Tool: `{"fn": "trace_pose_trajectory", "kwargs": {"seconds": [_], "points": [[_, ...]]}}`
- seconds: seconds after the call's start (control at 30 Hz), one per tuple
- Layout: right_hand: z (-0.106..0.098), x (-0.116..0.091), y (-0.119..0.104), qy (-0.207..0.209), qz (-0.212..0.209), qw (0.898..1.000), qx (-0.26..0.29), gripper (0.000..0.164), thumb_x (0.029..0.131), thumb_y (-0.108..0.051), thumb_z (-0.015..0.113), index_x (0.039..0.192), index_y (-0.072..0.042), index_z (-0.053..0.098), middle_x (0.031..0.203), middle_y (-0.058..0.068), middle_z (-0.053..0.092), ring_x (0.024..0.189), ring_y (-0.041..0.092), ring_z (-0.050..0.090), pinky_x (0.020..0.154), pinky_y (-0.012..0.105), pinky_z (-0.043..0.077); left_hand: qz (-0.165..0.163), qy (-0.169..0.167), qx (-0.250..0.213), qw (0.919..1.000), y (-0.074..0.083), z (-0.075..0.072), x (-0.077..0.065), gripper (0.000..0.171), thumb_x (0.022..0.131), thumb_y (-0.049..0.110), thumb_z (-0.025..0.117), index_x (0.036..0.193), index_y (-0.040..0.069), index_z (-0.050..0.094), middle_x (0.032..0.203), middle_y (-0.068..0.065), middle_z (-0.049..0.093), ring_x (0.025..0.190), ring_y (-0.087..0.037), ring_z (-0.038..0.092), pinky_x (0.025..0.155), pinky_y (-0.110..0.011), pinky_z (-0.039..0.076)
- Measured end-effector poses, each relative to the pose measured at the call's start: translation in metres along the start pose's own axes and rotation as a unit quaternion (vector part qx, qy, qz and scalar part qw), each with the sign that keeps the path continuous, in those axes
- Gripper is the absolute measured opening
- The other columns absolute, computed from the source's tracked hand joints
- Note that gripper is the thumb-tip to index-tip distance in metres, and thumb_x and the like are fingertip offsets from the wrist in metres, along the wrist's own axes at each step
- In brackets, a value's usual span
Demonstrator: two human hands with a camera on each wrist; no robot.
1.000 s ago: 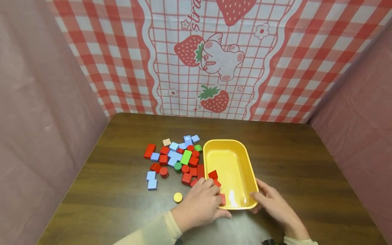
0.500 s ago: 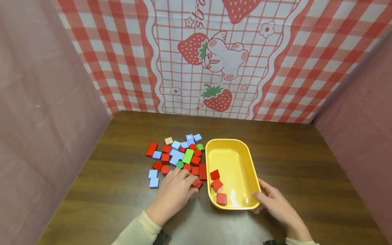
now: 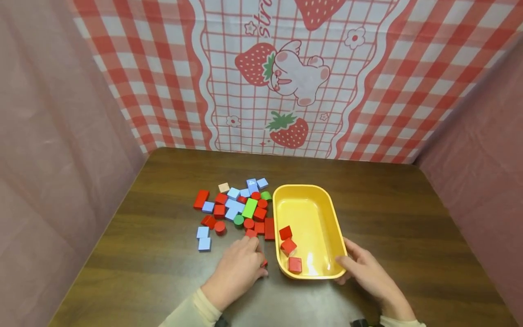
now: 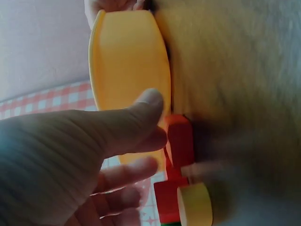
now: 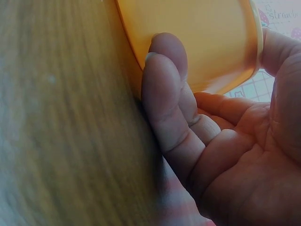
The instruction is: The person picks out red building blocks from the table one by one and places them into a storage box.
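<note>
My left hand (image 3: 239, 268) is low over the table, left of a yellow plastic tub (image 3: 306, 222). A red block (image 3: 264, 263) peeks out beside its fingertips. In the left wrist view, the thumb (image 4: 149, 99) and index finger stand apart, close to that red block (image 4: 180, 140) rather than round it; contact is hard to make out. A yellow cylinder (image 4: 195, 205) shows below and is hidden in the head view. My right hand (image 3: 365, 270) grips the tub's near right corner, thumb over the rim and fingers outside. Inside the tub are three red blocks (image 3: 295, 265).
Left of the tub lies a pile of red, blue and green blocks, including a light green block (image 3: 249, 208) and a dark green cylinder (image 3: 239, 221). Two blue blocks (image 3: 204, 244) sit apart at its left. A checked strawberry cloth (image 3: 163, 81) hangs behind the brown table (image 3: 135, 254).
My left hand has withdrawn from over the tub to the table on its left, then slid slightly nearer with a red block by its fingertips. My right hand keeps its hold.
</note>
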State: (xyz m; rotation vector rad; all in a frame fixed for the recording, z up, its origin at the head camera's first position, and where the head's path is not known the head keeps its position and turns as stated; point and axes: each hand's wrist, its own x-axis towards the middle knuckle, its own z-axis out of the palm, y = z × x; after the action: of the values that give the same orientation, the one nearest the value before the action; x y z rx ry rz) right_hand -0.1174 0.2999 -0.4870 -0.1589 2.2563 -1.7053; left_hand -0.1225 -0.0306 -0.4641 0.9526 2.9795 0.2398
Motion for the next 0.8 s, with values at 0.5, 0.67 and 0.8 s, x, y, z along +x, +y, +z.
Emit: {"fn": "trace_pose_trajectory", "kwargs": {"seconds": [0.5,0.67,0.8], "points": [[-0.002,0.000,-0.001,-0.002,-0.011,1.000,-0.008,0.057,0.097,-0.004,0.055,0.149,0.002,0.032,0.082,0.022,0.067,0.057,0.036,0.062,0.054,0.042,0.058,-0.007,0.061,-0.051,0.9968,0.007,-0.031,-0.003,0.038,0.080,0.036,0.082,0.109,0.017,0.066,0.100,0.003,0.068,0.086,-0.013,0.052,0.076,-0.033,0.051],[-0.002,0.000,-0.004,-0.003,-0.013,1.000,-0.005,0.058,0.097,-0.004,0.055,0.149,0.004,0.031,0.084,0.025,0.067,0.057,0.037,0.062,0.054,0.042,0.058,0.056,0.080,-0.110,0.9892,0.025,-0.037,0.011,0.040,0.084,0.038,0.078,0.118,0.020,0.065,0.105,0.008,0.066,0.087,-0.008,0.047,0.077,-0.028,0.049],[0.000,-0.001,-0.004,0.000,0.001,1.000,-0.004,0.060,0.096,-0.005,0.056,0.149,0.005,0.030,0.084,0.024,0.067,0.058,0.037,0.062,0.055,0.042,0.058,0.097,0.063,-0.098,0.9885,0.038,-0.029,0.031,0.033,0.087,0.037,0.076,0.114,0.021,0.066,0.097,0.010,0.064,0.083,-0.009,0.045,0.073,-0.025,0.044]]}}
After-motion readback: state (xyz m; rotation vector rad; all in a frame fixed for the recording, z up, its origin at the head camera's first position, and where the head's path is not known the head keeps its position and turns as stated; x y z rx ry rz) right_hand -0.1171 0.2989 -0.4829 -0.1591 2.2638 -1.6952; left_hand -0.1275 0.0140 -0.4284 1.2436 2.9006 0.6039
